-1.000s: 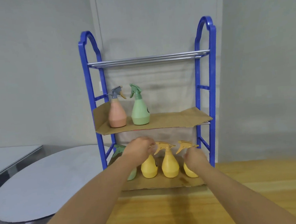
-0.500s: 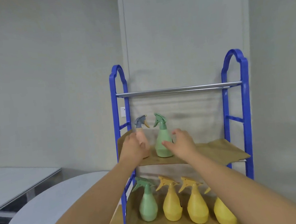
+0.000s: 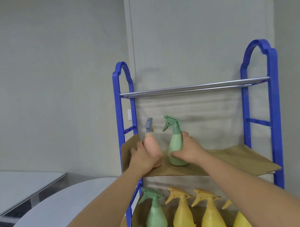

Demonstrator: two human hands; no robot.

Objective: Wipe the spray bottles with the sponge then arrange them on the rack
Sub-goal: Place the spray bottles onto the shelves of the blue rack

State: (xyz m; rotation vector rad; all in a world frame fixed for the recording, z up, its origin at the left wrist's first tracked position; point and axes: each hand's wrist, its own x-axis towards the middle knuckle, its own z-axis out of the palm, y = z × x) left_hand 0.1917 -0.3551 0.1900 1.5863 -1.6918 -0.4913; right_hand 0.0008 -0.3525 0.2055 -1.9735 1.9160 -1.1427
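Your left hand (image 3: 142, 158) grips pink bottle (image 3: 153, 148), fingers curled round its body. Your right hand (image 3: 188, 150) grips green bottle (image 3: 176, 147), thumb at front, fingers round far side. Both bottles upright on cardboard-lined middle shelf (image 3: 233, 158) of blue rack (image 3: 275, 118), toward left end, near each other but apart. Bottom shelf holds second green bottle (image 3: 156, 221) at left, then yellow bottles (image 3: 183, 222) in row to its right, all upright. Metal rails (image 3: 194, 88) span top. Round grey table (image 3: 45, 216) sits left of rack.

Blue rack (image 3: 276, 118), cardboard-lined, with spray bottles (image 3: 184, 222)
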